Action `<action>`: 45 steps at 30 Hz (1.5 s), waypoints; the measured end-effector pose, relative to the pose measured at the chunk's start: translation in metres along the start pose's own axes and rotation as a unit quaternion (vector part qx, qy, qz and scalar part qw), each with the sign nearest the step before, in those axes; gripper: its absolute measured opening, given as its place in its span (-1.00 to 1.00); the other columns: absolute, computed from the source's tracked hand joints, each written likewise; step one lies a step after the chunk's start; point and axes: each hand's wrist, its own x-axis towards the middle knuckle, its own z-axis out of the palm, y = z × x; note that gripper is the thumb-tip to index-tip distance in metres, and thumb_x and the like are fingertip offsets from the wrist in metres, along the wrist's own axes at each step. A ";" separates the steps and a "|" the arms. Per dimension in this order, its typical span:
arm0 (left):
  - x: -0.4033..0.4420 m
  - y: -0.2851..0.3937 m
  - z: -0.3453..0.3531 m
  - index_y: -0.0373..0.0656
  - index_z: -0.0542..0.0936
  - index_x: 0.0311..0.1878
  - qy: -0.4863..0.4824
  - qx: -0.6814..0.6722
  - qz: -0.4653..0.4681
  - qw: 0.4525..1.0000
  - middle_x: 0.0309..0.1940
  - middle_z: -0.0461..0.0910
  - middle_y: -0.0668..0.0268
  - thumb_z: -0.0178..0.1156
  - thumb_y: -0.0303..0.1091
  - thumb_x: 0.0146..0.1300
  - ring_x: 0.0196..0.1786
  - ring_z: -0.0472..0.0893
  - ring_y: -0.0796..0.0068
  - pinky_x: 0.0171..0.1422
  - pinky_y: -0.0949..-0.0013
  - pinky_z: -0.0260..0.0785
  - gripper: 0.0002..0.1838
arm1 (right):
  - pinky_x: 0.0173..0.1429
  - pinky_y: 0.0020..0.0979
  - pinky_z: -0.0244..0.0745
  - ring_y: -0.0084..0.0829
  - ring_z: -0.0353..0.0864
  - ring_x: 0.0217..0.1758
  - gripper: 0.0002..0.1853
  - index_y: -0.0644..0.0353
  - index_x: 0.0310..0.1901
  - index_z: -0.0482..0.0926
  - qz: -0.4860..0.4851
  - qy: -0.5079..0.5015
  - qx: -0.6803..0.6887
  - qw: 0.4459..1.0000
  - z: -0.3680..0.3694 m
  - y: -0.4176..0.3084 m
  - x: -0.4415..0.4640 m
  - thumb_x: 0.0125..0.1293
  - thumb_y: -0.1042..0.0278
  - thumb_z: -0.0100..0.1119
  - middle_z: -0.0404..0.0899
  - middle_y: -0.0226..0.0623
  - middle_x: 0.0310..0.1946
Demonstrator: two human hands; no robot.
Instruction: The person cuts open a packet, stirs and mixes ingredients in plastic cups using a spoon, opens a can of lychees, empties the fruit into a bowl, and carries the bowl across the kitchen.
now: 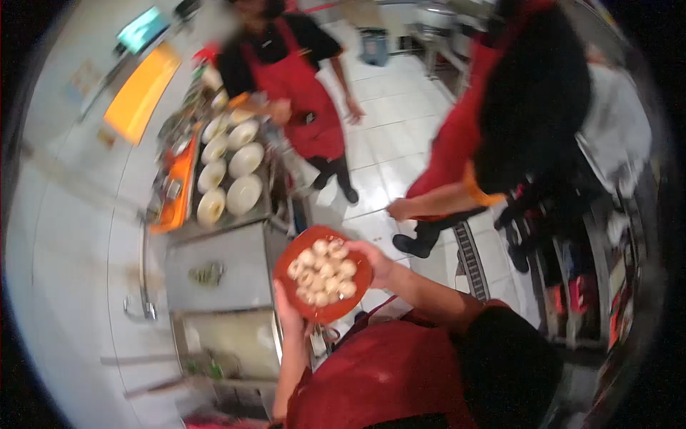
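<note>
A round reddish-brown bowl (286, 255) is held level in front of my body, above the floor. Several round whitish pieces with brownish marks, perhaps mushrooms (325, 270), lie inside it; their exact kind is unclear. My left hand (290, 309) grips the bowl's near-left edge, thumb against the side. On the opposite side, my right hand (373, 262) clasps the right rim. The fingers beneath the bowl are hidden on both sides.
At left, several white bowls (244, 193) stand on a metal counter beside an orange tray (175, 186). Nearer is a sink basin (229, 342) with greens. Two people in red aprons stand ahead, one (293, 86) by the bowls, another (529, 93) at right. A floor drain grate (470, 259) crosses the tiles.
</note>
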 end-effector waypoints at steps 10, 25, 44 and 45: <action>-0.003 -0.034 0.028 -0.08 0.11 0.59 -0.084 -0.011 -0.072 0.994 0.57 0.15 0.12 -0.32 0.39 0.49 0.55 0.25 0.01 0.58 -0.03 0.16 -0.14 | 0.41 -0.23 0.44 -0.32 0.62 0.24 -0.40 0.15 0.34 0.43 -0.067 0.069 -0.049 0.994 0.009 -0.025 -0.079 0.47 -0.11 -0.07 0.58 -0.20 0.25; -0.005 -0.237 0.001 -0.06 0.26 0.50 -0.079 0.220 -0.338 0.912 0.39 0.42 0.28 -0.16 0.31 0.51 0.29 0.51 0.20 0.23 0.03 0.43 -0.26 | 0.43 -0.21 0.43 -0.25 0.59 0.28 -0.43 0.22 0.33 0.43 -0.229 0.225 -0.010 0.947 0.008 -0.056 -0.292 0.51 -0.04 -0.14 0.54 -0.16 0.29; -0.079 -0.421 -0.011 -0.08 0.32 0.43 -0.091 0.537 -0.459 0.702 0.23 0.50 0.13 -0.05 0.14 0.51 0.08 0.61 0.11 0.08 -0.04 0.51 -0.38 | 0.51 -0.03 0.34 -0.05 0.49 0.38 -0.32 0.19 0.41 0.34 -0.409 0.297 -0.015 0.863 -0.032 -0.136 -0.564 0.44 -0.14 -0.13 0.45 -0.04 0.36; -0.076 -0.424 -0.006 -0.08 0.32 0.43 -0.097 0.539 -0.461 0.698 0.24 0.50 0.13 -0.05 0.14 0.51 0.08 0.61 0.11 0.08 -0.04 0.51 -0.38 | 0.50 -0.03 0.35 -0.05 0.50 0.37 -0.31 0.20 0.41 0.34 -0.422 0.292 -0.012 0.858 -0.034 -0.140 -0.576 0.43 -0.15 -0.12 0.46 -0.03 0.35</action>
